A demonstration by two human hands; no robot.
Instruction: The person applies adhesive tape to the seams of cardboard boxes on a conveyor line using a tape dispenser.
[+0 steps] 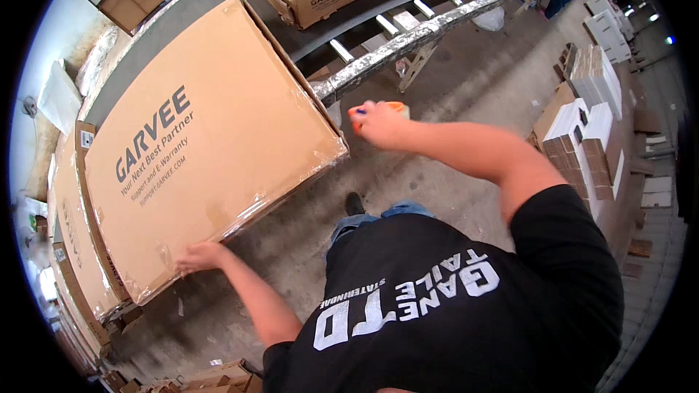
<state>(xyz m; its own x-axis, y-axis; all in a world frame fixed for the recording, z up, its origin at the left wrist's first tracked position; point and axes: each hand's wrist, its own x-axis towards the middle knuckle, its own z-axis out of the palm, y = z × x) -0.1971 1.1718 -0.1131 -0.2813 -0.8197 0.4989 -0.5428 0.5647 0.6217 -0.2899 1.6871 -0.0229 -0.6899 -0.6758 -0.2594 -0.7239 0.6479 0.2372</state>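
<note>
Orange tape dispenser (378,109) is mostly hidden behind our right hand (380,125), which closes around it beside the near right corner of the big cardboard box (196,145); its direction we cannot tell. Our left hand (198,256) lies flat, fingers spread, on the box's near left edge.

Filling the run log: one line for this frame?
left hand: on cardboard box edge | right hand: holds tape dispenser
</note>
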